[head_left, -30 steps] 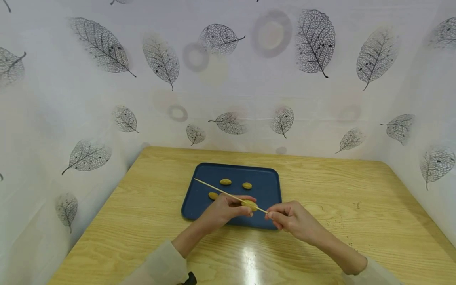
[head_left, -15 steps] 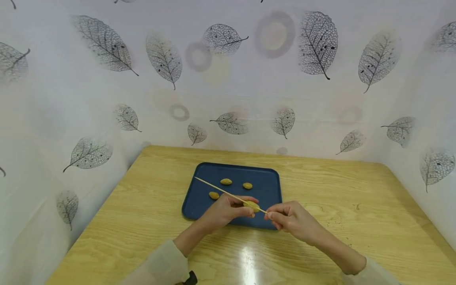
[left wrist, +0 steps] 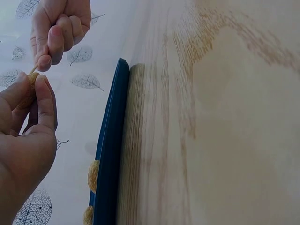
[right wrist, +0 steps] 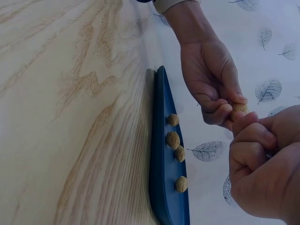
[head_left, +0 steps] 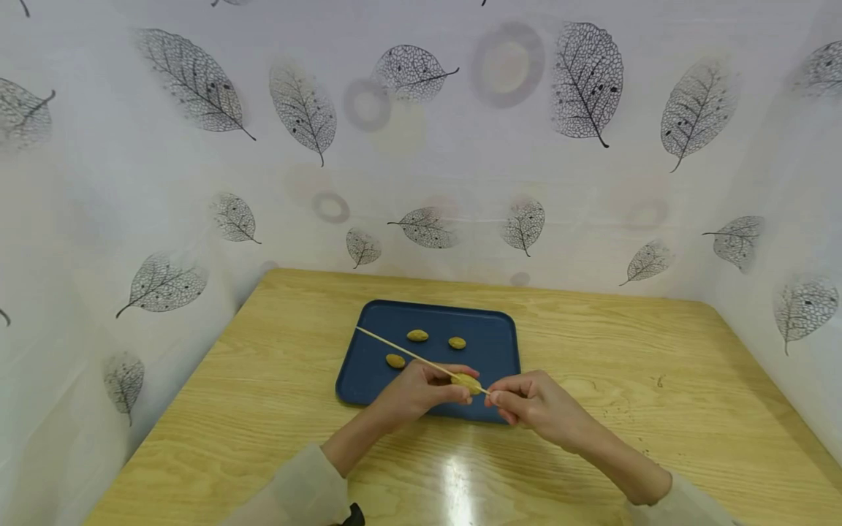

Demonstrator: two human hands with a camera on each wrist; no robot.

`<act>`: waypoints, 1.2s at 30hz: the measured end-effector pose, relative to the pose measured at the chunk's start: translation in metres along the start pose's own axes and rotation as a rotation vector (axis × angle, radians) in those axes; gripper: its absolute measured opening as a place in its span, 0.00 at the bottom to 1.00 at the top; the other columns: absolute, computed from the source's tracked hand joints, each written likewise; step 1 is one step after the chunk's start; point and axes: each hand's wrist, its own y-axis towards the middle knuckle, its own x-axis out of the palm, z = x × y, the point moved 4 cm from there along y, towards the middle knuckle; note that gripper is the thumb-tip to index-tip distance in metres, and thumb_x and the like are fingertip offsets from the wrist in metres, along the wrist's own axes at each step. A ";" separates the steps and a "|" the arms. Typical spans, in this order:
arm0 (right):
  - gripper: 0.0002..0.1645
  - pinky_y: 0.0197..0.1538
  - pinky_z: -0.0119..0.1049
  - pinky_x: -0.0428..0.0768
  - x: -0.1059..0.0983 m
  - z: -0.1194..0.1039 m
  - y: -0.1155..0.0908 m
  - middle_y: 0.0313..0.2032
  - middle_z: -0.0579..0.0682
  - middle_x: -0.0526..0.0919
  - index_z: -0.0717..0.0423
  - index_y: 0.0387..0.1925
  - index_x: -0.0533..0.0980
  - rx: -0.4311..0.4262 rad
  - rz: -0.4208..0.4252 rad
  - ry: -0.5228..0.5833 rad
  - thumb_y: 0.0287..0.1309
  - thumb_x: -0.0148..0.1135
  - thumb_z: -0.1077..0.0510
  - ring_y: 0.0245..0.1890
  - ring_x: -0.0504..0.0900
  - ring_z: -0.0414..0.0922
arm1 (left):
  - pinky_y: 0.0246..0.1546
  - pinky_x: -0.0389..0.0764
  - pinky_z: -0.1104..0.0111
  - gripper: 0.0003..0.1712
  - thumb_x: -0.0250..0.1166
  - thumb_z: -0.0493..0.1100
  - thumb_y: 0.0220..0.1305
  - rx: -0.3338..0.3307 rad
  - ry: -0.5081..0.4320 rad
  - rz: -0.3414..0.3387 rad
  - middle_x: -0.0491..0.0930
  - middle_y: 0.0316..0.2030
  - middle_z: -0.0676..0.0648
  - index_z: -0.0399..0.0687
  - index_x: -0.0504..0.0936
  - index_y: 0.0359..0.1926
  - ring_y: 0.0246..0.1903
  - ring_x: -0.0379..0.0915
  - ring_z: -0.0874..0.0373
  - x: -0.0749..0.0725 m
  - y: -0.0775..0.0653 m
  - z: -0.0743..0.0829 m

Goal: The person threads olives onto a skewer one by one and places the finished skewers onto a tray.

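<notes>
In the head view my left hand (head_left: 414, 398) pinches a wrinkled yellow-brown oval piece (head_left: 465, 383), like a dried fruit or a nut, between thumb and fingers. A long thin wooden skewer (head_left: 395, 347) slants from the upper left past this piece to my right hand (head_left: 542, 406). The right thumb and fingers pinch the skewer's near end. Whether the skewer goes through the piece or lies across it, I cannot tell. Both hands hover over the front of a dark blue tray (head_left: 487, 351). In the left wrist view the held piece (left wrist: 31, 89) is partly covered by fingers.
On the tray lie more oval pieces, among them one at the back (head_left: 417, 335), one at the right (head_left: 457, 342) and one at the left (head_left: 395, 361). The right wrist view shows several (right wrist: 173, 140). A wooden table (head_left: 605, 343) surrounds the tray; a leaf-patterned cloth (head_left: 460, 168) hangs behind.
The held piece has shifted slightly right, closer to my right hand. My right hand has edged a little left, and the skewer's far tip has slid slightly left.
</notes>
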 end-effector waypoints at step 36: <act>0.19 0.18 0.26 0.57 0.008 0.005 -0.002 0.22 0.45 0.75 0.77 0.42 0.80 0.041 -0.024 0.115 0.77 0.56 0.60 0.15 0.58 0.32 | 0.51 0.82 0.60 0.23 0.68 0.42 0.72 -0.019 0.029 -0.051 0.81 0.62 0.42 0.37 0.82 0.63 0.44 0.83 0.52 0.006 -0.003 -0.006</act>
